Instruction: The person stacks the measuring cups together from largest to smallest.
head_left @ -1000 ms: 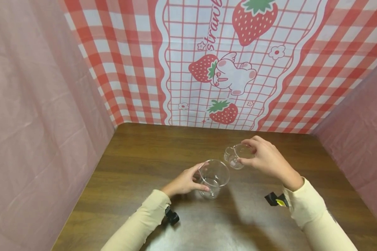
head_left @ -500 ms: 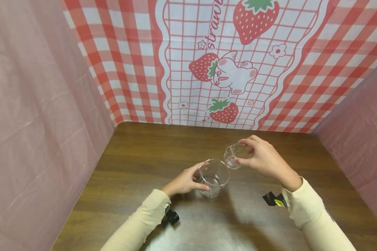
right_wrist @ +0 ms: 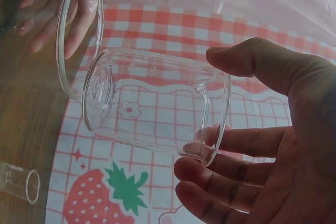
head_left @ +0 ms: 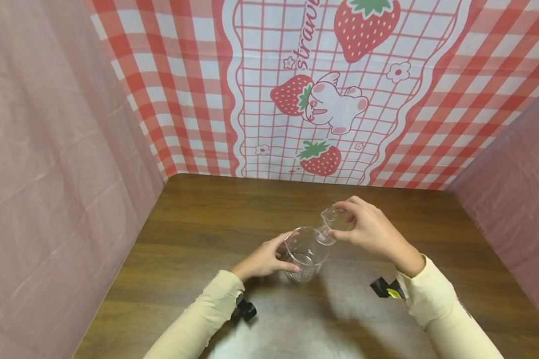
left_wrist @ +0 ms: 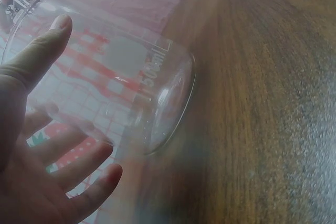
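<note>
My left hand (head_left: 265,258) grips a large clear glass beaker (head_left: 303,254) round its side; it stands upright on the table. White "500ml" print shows on that beaker (left_wrist: 149,77) in the left wrist view. Thumb and fingers of my right hand (head_left: 370,229) pinch the rim of a smaller graduated glass beaker (right_wrist: 157,103). In the head view the small beaker (head_left: 332,227) hangs at the large one's far right rim, its base close to that rim. Whether the two touch, I cannot tell. A third, tiny beaker (right_wrist: 23,182) stands on the table in the right wrist view.
The brown wooden table (head_left: 206,219) ends at a red checked cloth (head_left: 197,99) with strawberry prints. Pink curtains (head_left: 49,174) hang along both sides. Black wrist cameras, one by each sleeve (head_left: 431,294), sit near the tabletop.
My right hand has moved left with the small beaker, bringing it to the large beaker's rim. The tiny beaker, visible behind it earlier, is now hard to make out in the head view. My left hand stays put.
</note>
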`<state>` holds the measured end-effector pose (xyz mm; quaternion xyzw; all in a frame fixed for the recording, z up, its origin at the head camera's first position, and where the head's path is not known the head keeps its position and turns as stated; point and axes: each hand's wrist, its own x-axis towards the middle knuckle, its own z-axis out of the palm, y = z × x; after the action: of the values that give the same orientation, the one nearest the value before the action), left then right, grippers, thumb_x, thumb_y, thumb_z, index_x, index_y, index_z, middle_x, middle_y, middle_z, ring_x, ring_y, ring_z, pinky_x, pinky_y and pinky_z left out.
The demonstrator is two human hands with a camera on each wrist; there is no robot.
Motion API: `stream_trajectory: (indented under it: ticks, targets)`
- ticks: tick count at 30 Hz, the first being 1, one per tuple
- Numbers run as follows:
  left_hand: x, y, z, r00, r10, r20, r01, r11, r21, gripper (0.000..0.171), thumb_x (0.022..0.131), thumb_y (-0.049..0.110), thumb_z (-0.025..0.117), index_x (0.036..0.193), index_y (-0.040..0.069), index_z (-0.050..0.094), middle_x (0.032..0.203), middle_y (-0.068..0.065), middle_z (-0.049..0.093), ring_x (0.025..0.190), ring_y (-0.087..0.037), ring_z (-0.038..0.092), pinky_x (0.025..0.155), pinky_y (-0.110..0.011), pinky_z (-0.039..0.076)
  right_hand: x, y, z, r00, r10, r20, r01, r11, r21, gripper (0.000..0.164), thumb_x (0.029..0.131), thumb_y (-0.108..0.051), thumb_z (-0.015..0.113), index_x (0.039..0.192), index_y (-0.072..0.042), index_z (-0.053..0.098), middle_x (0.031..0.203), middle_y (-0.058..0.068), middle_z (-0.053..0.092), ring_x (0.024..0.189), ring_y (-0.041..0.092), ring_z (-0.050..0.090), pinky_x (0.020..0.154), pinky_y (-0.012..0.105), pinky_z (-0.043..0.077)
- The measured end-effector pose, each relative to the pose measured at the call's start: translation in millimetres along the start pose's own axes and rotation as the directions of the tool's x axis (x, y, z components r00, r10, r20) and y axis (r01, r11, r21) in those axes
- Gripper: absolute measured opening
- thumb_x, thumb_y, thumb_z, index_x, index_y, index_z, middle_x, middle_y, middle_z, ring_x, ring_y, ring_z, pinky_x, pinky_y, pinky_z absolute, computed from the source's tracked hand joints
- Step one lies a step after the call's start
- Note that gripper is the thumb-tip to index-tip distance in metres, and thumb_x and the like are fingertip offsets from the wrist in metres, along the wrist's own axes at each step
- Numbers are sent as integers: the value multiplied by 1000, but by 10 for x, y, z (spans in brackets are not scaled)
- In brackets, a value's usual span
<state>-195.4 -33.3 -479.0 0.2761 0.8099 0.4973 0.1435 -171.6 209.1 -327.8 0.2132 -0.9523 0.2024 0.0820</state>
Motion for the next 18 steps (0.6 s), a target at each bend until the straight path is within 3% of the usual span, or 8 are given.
stream_trajectory:
  ticks: [18]
  targets:
    - [-13, 13, -6, 1000, 19, -1, -19, 1000, -6, 85, 79, 21, 82, 150, 12, 36, 144, -15, 52, 121, -31, 58, 96, -43, 53, 13, -16, 110, 1000, 2, 31, -2, 1000, 6, 49, 72, -29, 85, 113, -8, 68, 93, 3, 61, 78, 17, 58, 60, 26, 44]
